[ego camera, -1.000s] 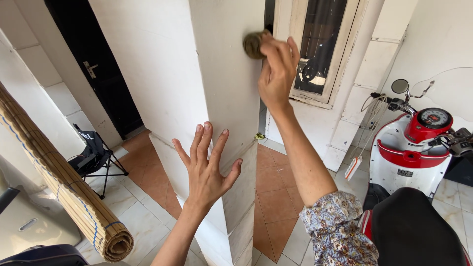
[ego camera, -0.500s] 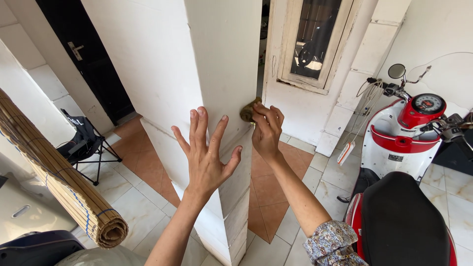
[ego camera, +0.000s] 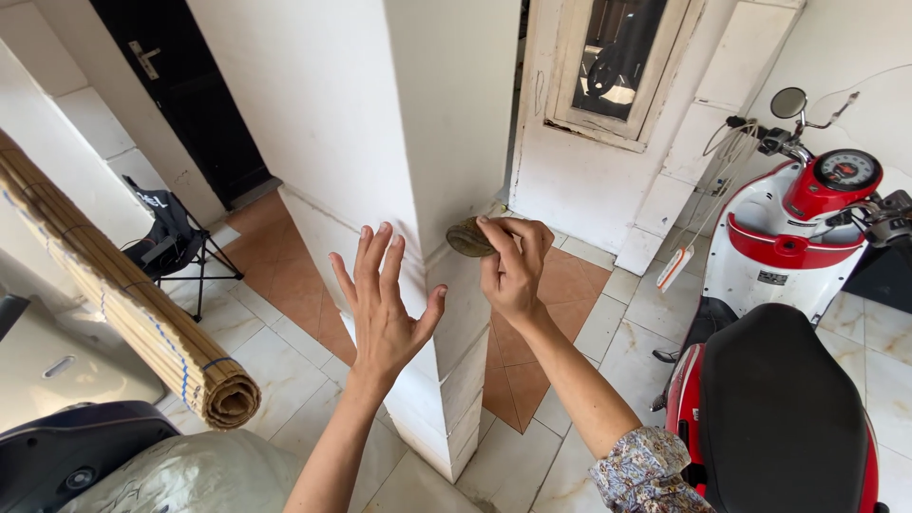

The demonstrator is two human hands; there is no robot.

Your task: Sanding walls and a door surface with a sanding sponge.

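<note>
We gripped a brownish scrub pad (ego camera: 470,237) in our right hand (ego camera: 513,271), pressed against the white pillar (ego camera: 446,123). Left hand (ego camera: 383,304) was open, fingers spread, held beside the pillar's corner.

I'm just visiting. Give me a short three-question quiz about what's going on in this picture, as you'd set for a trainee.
1. Which hand holds the brown pad against the white pillar?
2. True or false: the left hand is clenched in a fist.
3. The rolled bamboo blind lies to the pillar's: A) left B) right

Key:
1. The right hand.
2. False; its fingers are spread, by the pillar's corner.
3. A; the red scooter is on the right.
</note>
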